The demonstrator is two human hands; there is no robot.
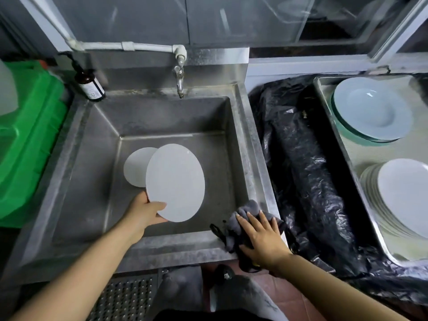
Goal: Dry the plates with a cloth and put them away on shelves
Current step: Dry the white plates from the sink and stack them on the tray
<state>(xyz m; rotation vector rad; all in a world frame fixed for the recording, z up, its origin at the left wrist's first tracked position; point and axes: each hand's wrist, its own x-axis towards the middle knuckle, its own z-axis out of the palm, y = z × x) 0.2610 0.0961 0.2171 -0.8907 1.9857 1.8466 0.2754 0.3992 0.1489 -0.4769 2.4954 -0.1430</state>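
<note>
So the left hand [144,210] grips a white plate [175,183] by its near edge, tilted over the sink [245,135] basin, with a second plate [136,166] behind it. Right hand [262,237] rests flat, fingers straight, on the grey cloth [245,210] at the sink's front right corner.

Pretty sure I'm looking at a commercial kitchen's dishwashing corner, not a home. There's a big, deep stainless steel sink [69,181] with a plain wall tap [179,82] fed by an exposed white pipe [129,45], stacks of identical white plates [393,200] on a metal tray [361,158], a black bin liner [308,172] beside the sink, and a green plastic crate [30,140].
</note>
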